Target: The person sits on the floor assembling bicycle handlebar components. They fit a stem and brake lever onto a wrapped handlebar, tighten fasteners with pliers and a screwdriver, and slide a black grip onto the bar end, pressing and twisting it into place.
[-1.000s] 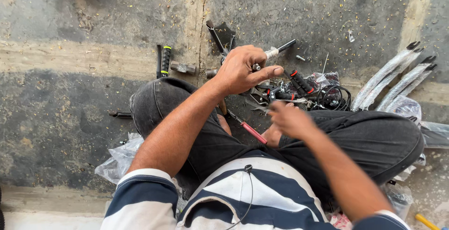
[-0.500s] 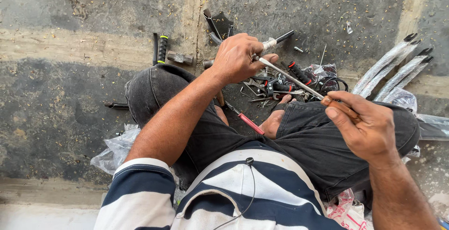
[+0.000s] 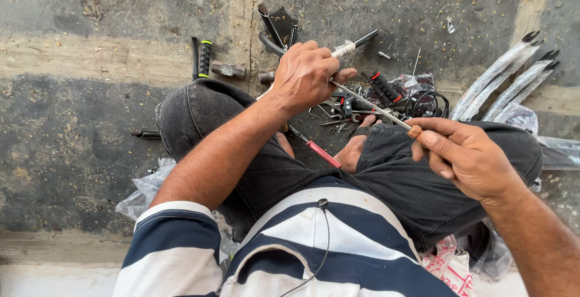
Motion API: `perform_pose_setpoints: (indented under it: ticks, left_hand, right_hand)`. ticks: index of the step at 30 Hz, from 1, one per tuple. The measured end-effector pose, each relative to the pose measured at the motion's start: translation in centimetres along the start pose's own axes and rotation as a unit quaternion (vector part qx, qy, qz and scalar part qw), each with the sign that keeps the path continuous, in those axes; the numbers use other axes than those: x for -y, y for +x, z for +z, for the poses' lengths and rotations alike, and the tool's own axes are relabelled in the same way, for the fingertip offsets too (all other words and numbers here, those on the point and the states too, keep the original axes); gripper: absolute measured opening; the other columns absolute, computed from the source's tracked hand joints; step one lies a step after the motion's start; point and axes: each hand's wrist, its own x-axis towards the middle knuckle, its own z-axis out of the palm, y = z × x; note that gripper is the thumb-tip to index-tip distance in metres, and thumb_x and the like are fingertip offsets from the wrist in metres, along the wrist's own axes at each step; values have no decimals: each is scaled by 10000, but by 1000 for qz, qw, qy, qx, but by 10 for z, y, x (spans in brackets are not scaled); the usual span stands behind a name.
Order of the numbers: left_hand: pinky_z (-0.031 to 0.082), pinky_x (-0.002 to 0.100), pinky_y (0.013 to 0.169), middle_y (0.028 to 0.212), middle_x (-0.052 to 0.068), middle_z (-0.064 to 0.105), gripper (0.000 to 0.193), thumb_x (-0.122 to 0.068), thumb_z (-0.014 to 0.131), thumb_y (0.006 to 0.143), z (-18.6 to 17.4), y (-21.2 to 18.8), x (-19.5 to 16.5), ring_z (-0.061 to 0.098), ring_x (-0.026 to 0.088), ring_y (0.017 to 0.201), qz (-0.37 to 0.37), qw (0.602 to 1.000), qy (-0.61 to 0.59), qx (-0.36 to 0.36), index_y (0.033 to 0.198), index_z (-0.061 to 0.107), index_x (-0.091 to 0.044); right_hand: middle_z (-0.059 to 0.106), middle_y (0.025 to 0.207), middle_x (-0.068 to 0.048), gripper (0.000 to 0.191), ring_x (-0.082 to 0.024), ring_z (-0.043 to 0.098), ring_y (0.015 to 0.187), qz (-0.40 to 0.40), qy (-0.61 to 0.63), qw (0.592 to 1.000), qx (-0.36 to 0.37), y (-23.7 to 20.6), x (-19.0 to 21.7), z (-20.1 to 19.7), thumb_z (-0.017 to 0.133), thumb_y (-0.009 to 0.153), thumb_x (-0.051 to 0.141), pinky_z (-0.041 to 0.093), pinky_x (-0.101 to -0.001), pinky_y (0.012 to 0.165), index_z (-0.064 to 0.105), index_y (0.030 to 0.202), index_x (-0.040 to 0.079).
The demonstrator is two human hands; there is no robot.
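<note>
the person sits cross-legged on the concrete floor [image 3: 78,152] in a striped shirt [image 3: 314,242] and dark trousers. landmark: the thin metal cable [image 3: 371,105], stretched taut above the lap.

nearest, at the cable's lower end, the right hand [image 3: 468,155] is closed, thumb and forefinger pinching a small brown end piece [image 3: 414,131] on the cable. just below the cable's middle, a red-handled screwdriver [image 3: 317,149] lies between the legs, beside a bare foot [image 3: 352,152].

at the cable's upper end, the left hand [image 3: 308,76] is closed around it, fingers curled; a white and black sleeve [image 3: 356,43] sticks out past the knuckles, in line with the cable.

beyond the cable, a heap of pliers and black wire coils [image 3: 393,101] lies on the floor. left of the cable's upper end rest a small hammer [image 3: 228,69] and a black tool with a yellow-banded grip [image 3: 204,58]. far right of the cable, several long plastic-wrapped parts with black tips [image 3: 507,79] lie side by side. farthest, above the left hand, sit dark metal pieces [image 3: 279,25].
</note>
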Motion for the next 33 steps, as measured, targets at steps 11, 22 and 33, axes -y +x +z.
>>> perform_pose_setpoints:
  ticks: [11,22,33]
  left_hand:
    - [459,441,581,637,56,608,466,-375,777,939,7,-14,-7,597,281,653,-16,1000,-12,6,612,604,-90]
    - [448,426,611,659,47,590,444,-364,771,939,8,-11,-15,586,266,675,11,1000,-11,17,633,587,-100]
    - [441,455,584,650,71,579,501,-433,785,917,11,-2,-11,576,298,661,-24,999,-27,40,625,579,-82]
  right_hand:
    - [650,897,-41,353,-181,592,692,-438,-504,737,-100,-23,5,33,670,964,113,461,-300,618,668,1305,22]
    - [721,930,-29,351,-88,642,748,-316,-421,845,-88,-25,1,20,684,957,147,498,-256,655,686,1283,18]
    - [784,1005,-104,370,-142,753,860,-206,-376,900,-81,-23,10,20,673,952,177,579,-293,730,670,1268,-15]
